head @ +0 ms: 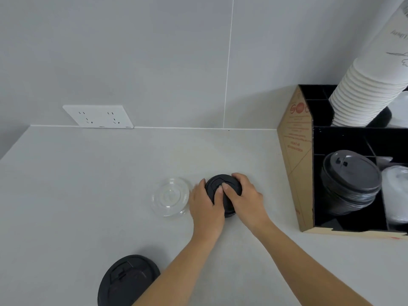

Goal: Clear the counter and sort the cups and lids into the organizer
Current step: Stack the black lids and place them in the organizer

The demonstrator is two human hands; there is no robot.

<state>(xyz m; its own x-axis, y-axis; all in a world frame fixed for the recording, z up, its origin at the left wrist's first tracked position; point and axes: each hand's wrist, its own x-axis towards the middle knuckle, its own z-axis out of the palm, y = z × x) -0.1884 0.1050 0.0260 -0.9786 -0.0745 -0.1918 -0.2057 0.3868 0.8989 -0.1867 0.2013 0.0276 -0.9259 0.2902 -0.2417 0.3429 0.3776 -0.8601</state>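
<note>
The organizer (306,173) already holds a stack of black lids (351,184), clear lids (396,195) and white cups (364,93); left on the counter (88,195) are a clear lid (170,196), a black lid (128,281) near the front edge, and the black lid stack (223,188) that the left hand (206,206) and right hand (245,197) both clasp, fingers curled around it, possibly several lids; open counter lies between it and the organizer.

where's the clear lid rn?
Head view: the clear lid lies flat on the counter, just left of the left hand gripping the black lids.
</note>
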